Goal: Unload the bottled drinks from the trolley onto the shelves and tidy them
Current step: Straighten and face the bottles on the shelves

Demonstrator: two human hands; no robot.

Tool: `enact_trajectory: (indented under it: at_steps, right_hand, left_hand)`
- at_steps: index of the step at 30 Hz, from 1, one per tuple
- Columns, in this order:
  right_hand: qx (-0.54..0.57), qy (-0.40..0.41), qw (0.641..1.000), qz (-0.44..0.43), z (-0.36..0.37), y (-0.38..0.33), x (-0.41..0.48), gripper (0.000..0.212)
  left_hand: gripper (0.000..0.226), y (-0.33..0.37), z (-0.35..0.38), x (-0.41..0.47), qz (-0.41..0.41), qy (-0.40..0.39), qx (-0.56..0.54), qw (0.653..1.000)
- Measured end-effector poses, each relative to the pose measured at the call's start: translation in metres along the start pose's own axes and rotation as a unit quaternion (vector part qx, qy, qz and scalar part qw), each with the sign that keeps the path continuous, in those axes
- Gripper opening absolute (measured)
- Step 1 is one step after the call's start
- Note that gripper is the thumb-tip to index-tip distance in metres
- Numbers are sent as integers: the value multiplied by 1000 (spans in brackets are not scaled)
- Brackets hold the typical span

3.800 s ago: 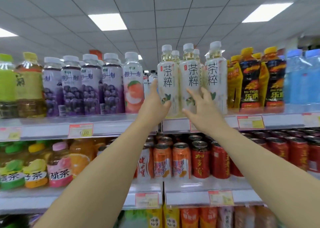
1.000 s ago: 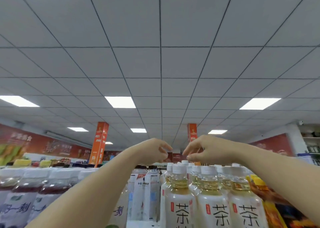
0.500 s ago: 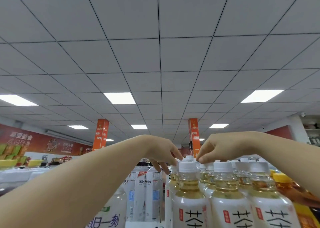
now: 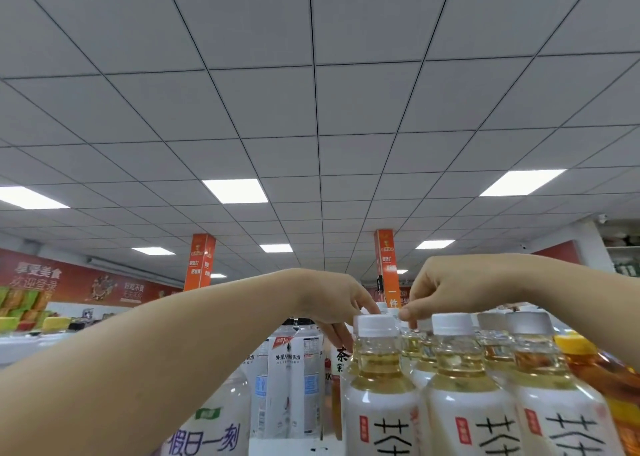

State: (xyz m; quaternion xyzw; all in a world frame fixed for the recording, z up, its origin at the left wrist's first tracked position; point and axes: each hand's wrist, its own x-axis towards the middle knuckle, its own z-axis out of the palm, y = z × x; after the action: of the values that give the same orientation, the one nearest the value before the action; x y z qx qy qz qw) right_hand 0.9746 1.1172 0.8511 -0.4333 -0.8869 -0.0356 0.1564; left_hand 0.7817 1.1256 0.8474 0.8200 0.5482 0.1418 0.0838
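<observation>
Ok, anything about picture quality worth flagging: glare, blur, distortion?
Head view: the ceiling light panels are blown out to white; the wide lens bends the ceiling grid and stretches the left forearm; the left hand and right hand look soft-edged over the tea bottles; light is even, no hard shadows.

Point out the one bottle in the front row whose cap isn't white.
The bottle at the far right: its cap is yellow and its drink amber, while the tea bottles beside it all have white caps.
</observation>
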Motion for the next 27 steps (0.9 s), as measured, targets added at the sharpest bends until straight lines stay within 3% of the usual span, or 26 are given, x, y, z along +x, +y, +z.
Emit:
enact_trajectory:
  at_steps: [5,12,16,21,27]
  right_hand:
    - [34,44,998,22,-12,11,12,24]
    - [-17,-98,994,49,1,15,42,32]
    - [-4,-94,995,29,0,19,41,26]
    - [37,-95,994,27,-1,21,37,28]
    - [16,-16,999,47,-9,25,14,34]
  left_hand:
    - [45,5,-5,-5,-13,4,17,1000]
    - [37,15,-13,-35,18,19,-62,998]
    - [73,13,-9,-55,28,-58,-84,994]
    - [94,13,-6,-68,47,-96,-66,992]
    - [75,18,3,-73,55,-81,-32,995]
